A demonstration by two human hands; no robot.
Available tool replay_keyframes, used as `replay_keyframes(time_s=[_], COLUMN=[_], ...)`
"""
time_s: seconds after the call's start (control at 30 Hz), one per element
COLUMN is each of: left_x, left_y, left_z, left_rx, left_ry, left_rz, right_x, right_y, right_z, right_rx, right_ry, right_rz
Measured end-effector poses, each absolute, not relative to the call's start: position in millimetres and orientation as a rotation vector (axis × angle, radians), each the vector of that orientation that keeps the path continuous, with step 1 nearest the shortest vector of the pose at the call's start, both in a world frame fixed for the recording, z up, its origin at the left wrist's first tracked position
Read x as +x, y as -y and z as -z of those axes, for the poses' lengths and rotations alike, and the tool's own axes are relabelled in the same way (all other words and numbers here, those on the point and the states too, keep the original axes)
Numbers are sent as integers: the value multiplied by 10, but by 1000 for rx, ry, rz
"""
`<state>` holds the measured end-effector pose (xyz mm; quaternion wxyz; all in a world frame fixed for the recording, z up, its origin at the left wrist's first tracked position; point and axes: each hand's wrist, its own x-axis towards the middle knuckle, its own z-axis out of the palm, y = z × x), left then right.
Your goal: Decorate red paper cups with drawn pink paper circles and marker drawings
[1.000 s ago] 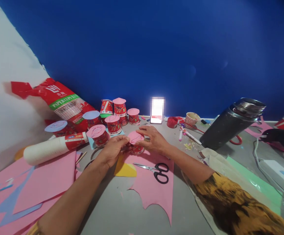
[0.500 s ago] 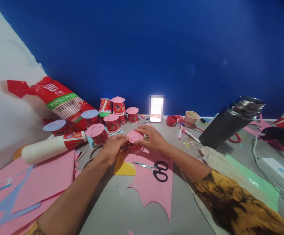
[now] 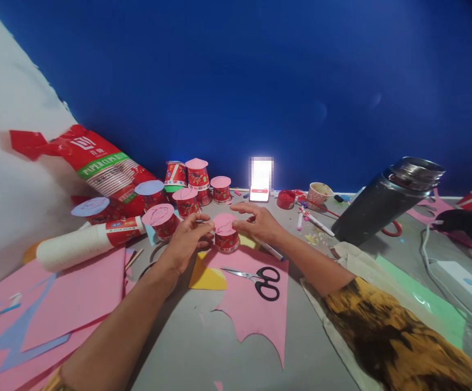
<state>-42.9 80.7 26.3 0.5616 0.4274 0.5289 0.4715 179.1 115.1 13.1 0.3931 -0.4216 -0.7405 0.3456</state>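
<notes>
In the head view, the cup (image 3: 227, 243) stands upside down between the two hands, near the back of the pink sheet (image 3: 256, 315), with a pink disc (image 3: 223, 223) on its base. The left hand (image 3: 184, 244) is just beside it, its grip narrowly parted and holding nothing. The right hand (image 3: 262, 224) has a wider grip, thumb and forefinger apart at the disc's other edge; whether the thumb touches it, I cannot tell. Scissors (image 3: 253, 277) lie on the sheet, handles to the right, near a yellow piece (image 3: 208, 278). More disc-topped cups (image 3: 163, 224) stand on the worktop (image 3: 195, 347) to the left, by a cup stack (image 3: 83, 246). A lit phone (image 3: 259, 182) stands behind; a tilted flask (image 3: 378, 206) is at right.
</notes>
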Motion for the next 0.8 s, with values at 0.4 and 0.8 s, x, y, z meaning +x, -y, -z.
replay_keyframes(time_s=[0.4, 0.8], left_x=[-406, -370], left_y=[-788, -772], left_z=[-255, -243], left_rx=[1611, 1560], left_ry=[-1398, -1409], left_rz=[-1141, -1184], right_x=[1807, 1822], right_y=[-1203, -1203], right_z=[-69, -69], right_rx=[-1004, -1018], right_ry=[1964, 2022], right_rz=[-865, -822])
